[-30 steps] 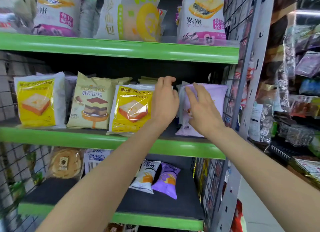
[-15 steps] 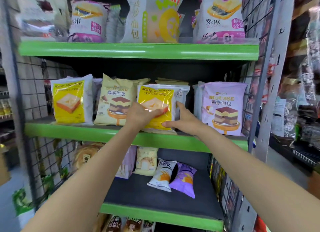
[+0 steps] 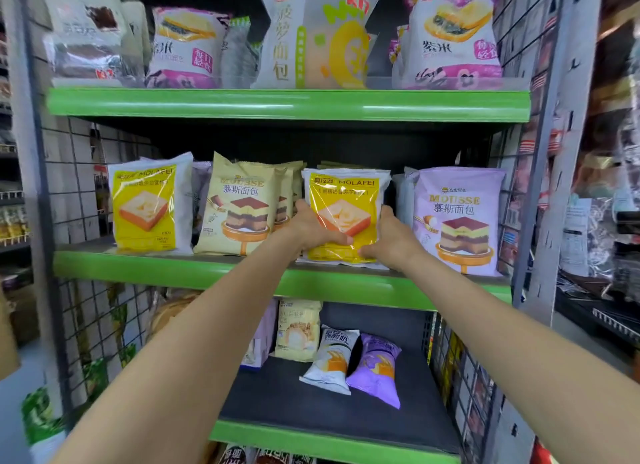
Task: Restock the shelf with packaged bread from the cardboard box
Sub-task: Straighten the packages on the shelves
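Now the yellow bread packet is gripped at its lower corners by the left hand and right hand, released from the purple packet alongside; straightening on the middle shelf is judged underway.

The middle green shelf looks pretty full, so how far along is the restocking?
Done: the middle green shelf already holds a row of upright bread packs. In hand: the left hand and right hand grip the yellow Molafei toast pack, standing it at the front. Left: the cardboard box is out of view, so remaining stock is unknown.
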`<state>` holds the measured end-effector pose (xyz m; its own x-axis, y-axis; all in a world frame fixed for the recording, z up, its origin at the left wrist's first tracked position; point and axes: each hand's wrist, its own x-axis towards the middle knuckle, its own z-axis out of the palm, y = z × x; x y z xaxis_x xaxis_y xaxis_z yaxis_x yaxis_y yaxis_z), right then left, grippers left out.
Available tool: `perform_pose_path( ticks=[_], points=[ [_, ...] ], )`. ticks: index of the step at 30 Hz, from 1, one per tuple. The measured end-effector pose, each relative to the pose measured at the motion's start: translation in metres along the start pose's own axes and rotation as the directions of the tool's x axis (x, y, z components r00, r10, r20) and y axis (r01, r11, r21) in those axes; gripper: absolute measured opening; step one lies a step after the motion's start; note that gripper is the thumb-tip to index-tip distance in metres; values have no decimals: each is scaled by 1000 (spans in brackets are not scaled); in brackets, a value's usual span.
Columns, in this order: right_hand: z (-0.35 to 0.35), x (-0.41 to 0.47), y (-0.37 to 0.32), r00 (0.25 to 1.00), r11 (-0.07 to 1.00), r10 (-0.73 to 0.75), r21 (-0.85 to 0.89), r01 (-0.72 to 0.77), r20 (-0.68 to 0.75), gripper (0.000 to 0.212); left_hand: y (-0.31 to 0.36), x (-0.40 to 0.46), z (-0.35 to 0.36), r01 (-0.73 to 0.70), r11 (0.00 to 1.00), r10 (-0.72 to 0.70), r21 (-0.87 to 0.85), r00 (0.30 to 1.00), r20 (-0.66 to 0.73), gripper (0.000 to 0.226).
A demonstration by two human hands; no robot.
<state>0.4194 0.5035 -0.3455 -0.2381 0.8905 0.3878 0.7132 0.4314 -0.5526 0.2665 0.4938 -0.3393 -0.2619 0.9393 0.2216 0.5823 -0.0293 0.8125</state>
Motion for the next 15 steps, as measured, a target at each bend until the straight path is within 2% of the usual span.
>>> perform_pose_path(
  ticks=[2, 4, 6, 8, 10, 12, 15],
  points=[
    [1, 2, -1, 1000, 1000, 20, -7, -20, 18, 69, 1, 3, -1, 8, 999, -6, -44, 999, 46, 126],
    [3, 7, -2, 999, 999, 43, -7, -43, -11, 72, -1, 5, 3, -4, 996, 7, -89, 999, 31, 117],
    [3, 10, -4, 996, 997, 82, 8, -82, -29, 82, -2, 6, 9, -16, 993, 20, -114, 999, 33, 104],
    [2, 12, -5, 994, 994, 105, 5, -105, -25, 97, -3, 8, 10, -27, 982, 37, -186, 998, 51, 102],
    [3, 11, -6, 996, 999, 45, 7, -45, -79, 110, -3, 9, 4, -38, 947, 48, -319, 998, 26, 109],
    [5, 9, -6, 981, 996, -83, 13, 87, -177, 125, -3, 11, -3, -54, 923, 51, -380, 999, -18, 117],
    [8, 11, -9, 975, 985, -172, -1, 174, -139, 137, 0, 10, 1, -103, 923, 122, -370, 992, 29, 105]
  ],
)
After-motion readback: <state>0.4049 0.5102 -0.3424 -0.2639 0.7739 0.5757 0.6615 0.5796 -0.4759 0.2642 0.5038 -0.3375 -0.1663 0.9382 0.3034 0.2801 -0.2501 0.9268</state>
